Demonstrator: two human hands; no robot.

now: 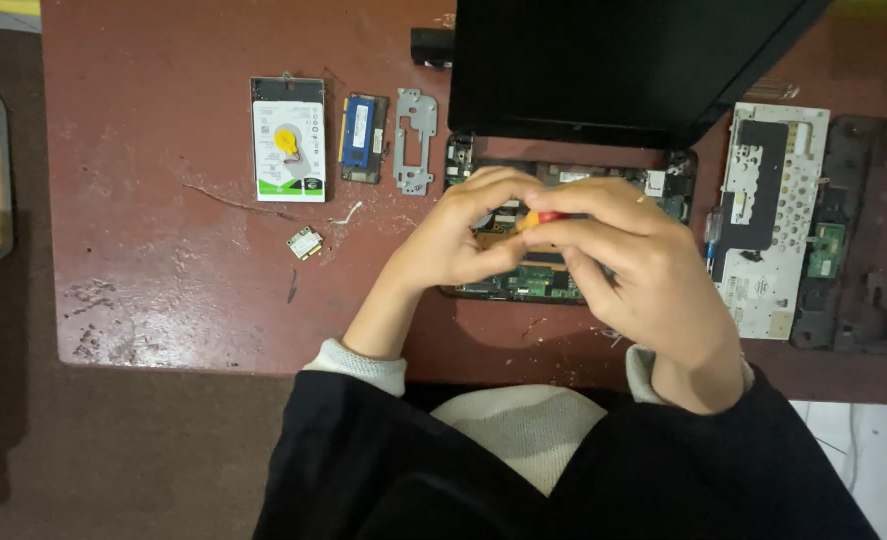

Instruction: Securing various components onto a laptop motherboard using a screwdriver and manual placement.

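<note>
Head view: a small red-and-yellow screwdriver handle [541, 217] is being pinched in the closed grip of both the left hand [460, 238] and the right hand [635, 262] above the opened laptop's green circuit board [523, 285] on the reddish-brown worktop [163, 260].

worktop: the reddish-brown scuffed worktop [163, 300] carries everything; the person sits at its near edge.
centre: the opened black laptop base with bare green circuit board [523, 285] lies at the middle, its black lid [613, 60] standing behind it.
hands: the left hand [458, 235] and right hand [633, 265] meet above the board, both touching a small red-and-yellow handled tool [541, 217] between them.
left of laptop: a grey metal bracket [415, 140] lies just beside it, then a blue-labelled memory module [363, 138], then a white-labelled rectangular hard drive [288, 140] farthest left.
nearer: a small square wireless card [304, 243] lies in front of the hard drive.
right of laptop: a silver perforated keyboard backing plate [773, 215], then a black plastic casing panel [863, 240] at the edge.
</note>
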